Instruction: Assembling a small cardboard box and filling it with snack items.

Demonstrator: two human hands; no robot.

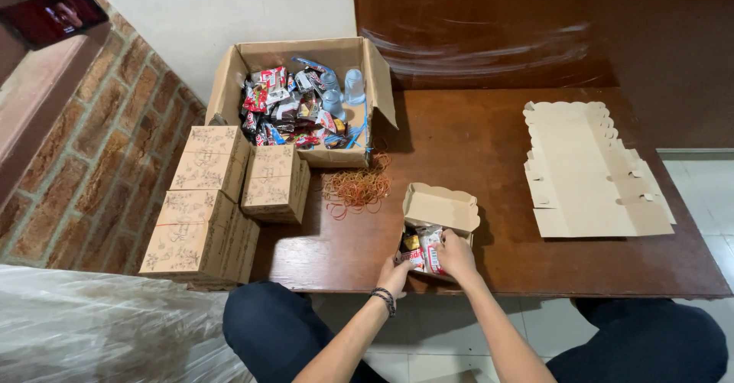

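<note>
A person seated at a dark wooden bench (489, 169) works both hands at a small open cardboard box (439, 219) near its front edge. The left hand (394, 274) grips the box's near left side, while the fingers of the right hand (456, 253) close on the snack packets (425, 251) inside. Just behind lies a heap of rubber bands (358, 188), then a large carton (306, 100) of assorted snacks and plastic cups. Closed patterned boxes (222, 192) stand stacked at left; flat unfolded blanks (592, 173) lie well apart at right.
</note>
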